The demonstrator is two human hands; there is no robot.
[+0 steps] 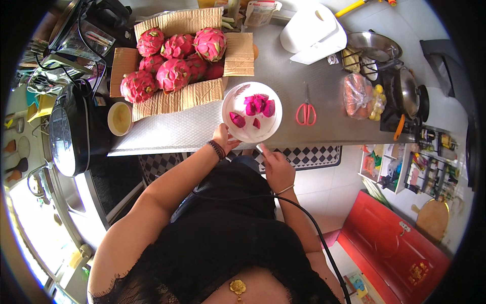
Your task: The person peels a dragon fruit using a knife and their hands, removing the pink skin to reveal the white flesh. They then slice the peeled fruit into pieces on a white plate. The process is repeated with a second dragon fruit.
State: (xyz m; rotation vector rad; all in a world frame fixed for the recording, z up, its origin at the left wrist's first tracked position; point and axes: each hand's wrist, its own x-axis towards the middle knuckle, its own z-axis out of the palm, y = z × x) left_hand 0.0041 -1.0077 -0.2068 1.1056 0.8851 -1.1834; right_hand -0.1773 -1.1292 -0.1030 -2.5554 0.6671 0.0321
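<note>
A round white plate (pixel 246 131) stands by the counter's front edge with several magenta dragon fruit pieces (pixel 259 105) on it. Gripping its lower left rim is my left hand (pixel 224 140), fingers curled along the underside. Just below the plate's front right side, my right hand (pixel 279 169) is closed around a slim utensil (pixel 260 148). Only a short pale end of that utensil shows, so its kind is unclear. Red-handled scissors (pixel 306 113) lie to the right of the plate. Behind it on the left, whole dragon fruits (pixel 173 75) fill an open cardboard box (pixel 178 105).
A small bowl (pixel 120 118) sits left near a black appliance (pixel 70 129). Toward the back right stands a paper towel roll (pixel 309 30). Bagged carrots (pixel 357 97) lie beside a lidded pan (pixel 408 93) with an orange handle. A black cable (pixel 322 237) runs past my right arm.
</note>
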